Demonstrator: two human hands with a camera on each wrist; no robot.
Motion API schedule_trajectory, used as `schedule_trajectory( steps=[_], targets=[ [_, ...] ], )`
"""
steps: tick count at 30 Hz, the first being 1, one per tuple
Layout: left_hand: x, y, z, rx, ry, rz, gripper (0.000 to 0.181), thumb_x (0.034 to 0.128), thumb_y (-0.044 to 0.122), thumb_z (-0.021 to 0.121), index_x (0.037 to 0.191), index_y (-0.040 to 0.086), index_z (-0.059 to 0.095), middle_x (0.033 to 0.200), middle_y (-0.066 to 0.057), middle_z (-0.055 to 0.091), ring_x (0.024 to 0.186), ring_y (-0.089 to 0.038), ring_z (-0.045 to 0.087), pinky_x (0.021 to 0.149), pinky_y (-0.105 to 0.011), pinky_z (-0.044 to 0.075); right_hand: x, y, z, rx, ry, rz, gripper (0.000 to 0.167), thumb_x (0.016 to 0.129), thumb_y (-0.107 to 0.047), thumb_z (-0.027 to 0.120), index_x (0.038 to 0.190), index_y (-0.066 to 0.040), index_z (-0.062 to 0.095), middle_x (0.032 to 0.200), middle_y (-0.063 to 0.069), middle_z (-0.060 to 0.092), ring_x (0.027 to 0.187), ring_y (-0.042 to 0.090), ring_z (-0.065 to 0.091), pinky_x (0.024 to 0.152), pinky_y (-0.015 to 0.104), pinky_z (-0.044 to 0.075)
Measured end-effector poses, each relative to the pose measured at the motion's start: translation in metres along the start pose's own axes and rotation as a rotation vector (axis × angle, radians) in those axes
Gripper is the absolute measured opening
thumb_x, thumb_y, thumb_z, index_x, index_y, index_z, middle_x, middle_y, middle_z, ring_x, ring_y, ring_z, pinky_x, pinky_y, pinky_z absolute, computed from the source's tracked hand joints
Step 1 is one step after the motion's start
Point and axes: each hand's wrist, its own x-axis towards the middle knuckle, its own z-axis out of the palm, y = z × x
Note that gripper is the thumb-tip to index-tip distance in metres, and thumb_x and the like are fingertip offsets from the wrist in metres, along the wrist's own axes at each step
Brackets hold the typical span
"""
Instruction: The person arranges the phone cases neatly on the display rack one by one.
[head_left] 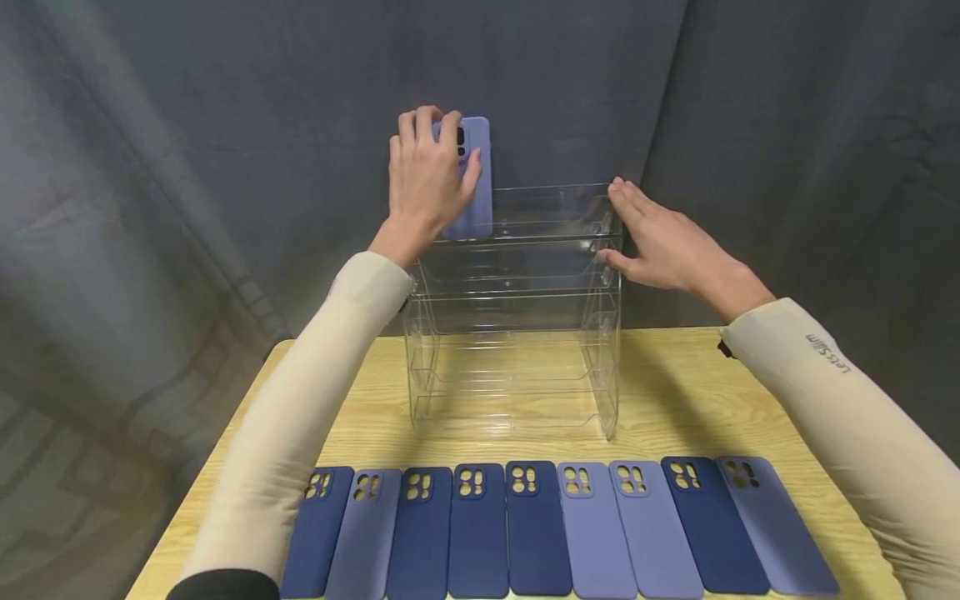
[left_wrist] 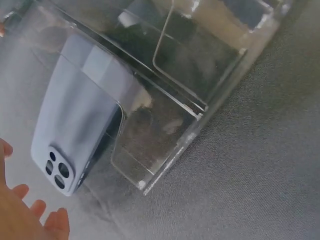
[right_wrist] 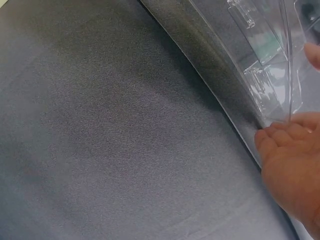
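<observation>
A lilac phone case [head_left: 481,187] stands upright at the left end of the top tier of a clear acrylic display rack [head_left: 555,202]. My left hand [head_left: 423,175] is at the case's camera end, fingers loosely bent. In the left wrist view, a gap shows between the fingers of that hand [left_wrist: 25,215] and the case [left_wrist: 82,100], whose camera cutouts face outward. At the rack's upper right corner, my right hand [head_left: 671,246] rests with fingers extended along the side. The right wrist view has this hand [right_wrist: 292,160] against the clear plastic edge.
Along the front of the wooden table [head_left: 675,375] lies a row of several phone cases, some navy [head_left: 477,542], some lilac [head_left: 597,537], cutouts toward the rack. Lower tiers of the rack hold no cases. A grey curtain [head_left: 300,100] hangs behind.
</observation>
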Motion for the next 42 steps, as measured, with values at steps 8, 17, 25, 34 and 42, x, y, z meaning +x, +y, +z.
schedule_trajectory(
  steps=[8, 17, 25, 34, 42],
  targets=[
    [-0.022, -0.005, -0.014, -0.110, -0.019, -0.016, 0.052, 0.1049, 0.040, 0.054, 0.143, 0.005, 0.058, 0.137, -0.022, 0.057, 0.126, -0.041, 0.052, 0.097, -0.050, 0.050, -0.002, 0.003, -0.001, -0.009, -0.004, -0.001, 0.096, 0.106, -0.048, 0.055, 0.168, -0.004, -0.003, 0.177, 0.015, -0.008, 0.165, 0.041, 0.008, 0.124, 0.068, 0.027],
    [-0.054, -0.017, -0.028, -0.107, -0.075, 0.027, 0.057, 0.1029, 0.038, 0.059, 0.147, 0.002, 0.055, 0.134, -0.022, 0.060, 0.120, -0.041, 0.058, 0.090, -0.051, 0.052, -0.003, 0.003, -0.002, -0.009, 0.009, -0.003, 0.095, 0.106, -0.046, 0.055, 0.168, -0.003, -0.002, 0.177, 0.016, -0.007, 0.165, 0.042, 0.009, 0.123, 0.068, 0.027],
    [-0.100, -0.027, -0.041, -0.137, -0.087, 0.134, 0.044, 0.1025, 0.033, 0.062, 0.133, 0.001, 0.064, 0.125, -0.022, 0.065, 0.108, -0.041, 0.063, 0.085, -0.054, 0.054, -0.006, 0.002, -0.001, -0.004, 0.014, -0.020, 0.094, 0.106, -0.047, 0.055, 0.168, -0.003, -0.001, 0.177, 0.015, -0.007, 0.165, 0.041, 0.009, 0.123, 0.068, 0.028],
    [-0.168, -0.040, -0.056, -0.189, -0.150, 0.223, 0.029, 0.0988, 0.025, 0.069, 0.116, 0.001, 0.067, 0.111, -0.019, 0.067, 0.097, -0.040, 0.065, 0.074, -0.051, 0.051, -0.008, -0.001, -0.006, 0.003, 0.027, -0.025, 0.094, 0.107, -0.047, 0.054, 0.168, -0.004, -0.002, 0.177, 0.015, -0.007, 0.165, 0.041, 0.009, 0.123, 0.068, 0.028],
    [-0.230, -0.060, -0.064, -0.036, -0.434, 0.269, 0.039, 0.0966, 0.026, 0.072, 0.125, 0.001, 0.066, 0.119, -0.018, 0.069, 0.108, -0.041, 0.068, 0.080, -0.056, 0.058, -0.008, -0.004, -0.006, 0.001, 0.014, -0.021, 0.094, 0.106, -0.048, 0.054, 0.168, -0.004, -0.003, 0.177, 0.014, -0.008, 0.165, 0.041, 0.007, 0.124, 0.068, 0.027]
  ],
)
